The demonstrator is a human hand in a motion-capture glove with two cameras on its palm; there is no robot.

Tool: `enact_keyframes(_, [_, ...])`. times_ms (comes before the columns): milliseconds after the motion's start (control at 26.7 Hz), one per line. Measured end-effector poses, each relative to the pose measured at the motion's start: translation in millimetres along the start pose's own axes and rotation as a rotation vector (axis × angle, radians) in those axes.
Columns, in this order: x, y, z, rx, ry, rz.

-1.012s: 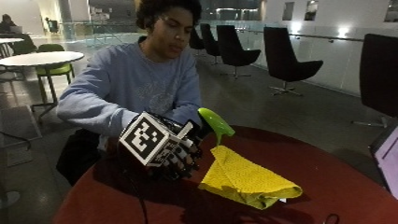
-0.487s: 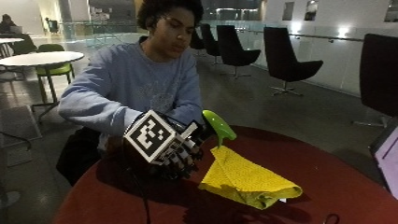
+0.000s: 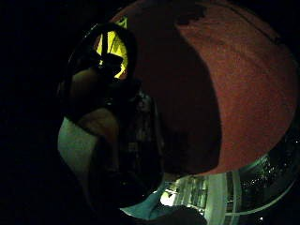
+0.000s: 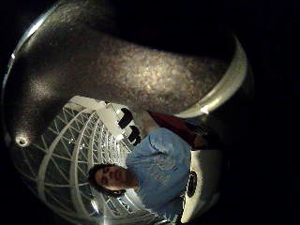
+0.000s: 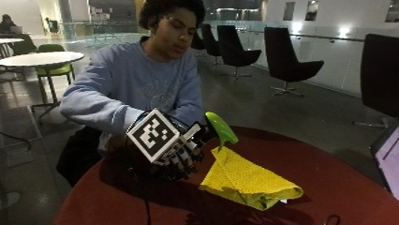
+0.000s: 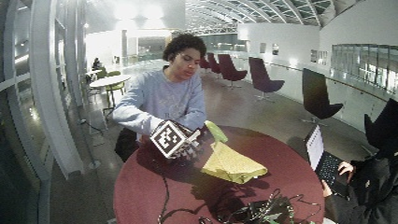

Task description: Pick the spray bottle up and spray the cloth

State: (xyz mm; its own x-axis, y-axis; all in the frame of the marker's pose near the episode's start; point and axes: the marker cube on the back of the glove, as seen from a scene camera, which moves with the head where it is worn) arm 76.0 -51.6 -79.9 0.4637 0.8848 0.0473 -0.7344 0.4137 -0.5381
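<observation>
Green sprayer head (image 5: 221,128) now sits a touch higher than a second ago, gloved right hand (image 5: 171,152) curled around the spray bottle, nozzle over the yellow cloth (image 5: 249,180) on the table (image 5: 336,173). Looks ready to spray.

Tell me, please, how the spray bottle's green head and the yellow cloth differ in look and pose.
The spray bottle's green head is held above the table in the gloved right hand; the yellow cloth lies on the table. The head is smooth and curved; the cloth is textured and folded into a heap. The head is green, the cloth yellow. Both are brightly coloured against the dark red tabletop.
</observation>
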Motion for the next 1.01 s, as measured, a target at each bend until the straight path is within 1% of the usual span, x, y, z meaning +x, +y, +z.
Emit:
enact_keyframes(750, [-1.4,-1.3,7.9,-0.027,0.044,0.032])
enact_keyframes(1012, [-9.7,5.5,15.9,-0.024,0.008,-0.011])
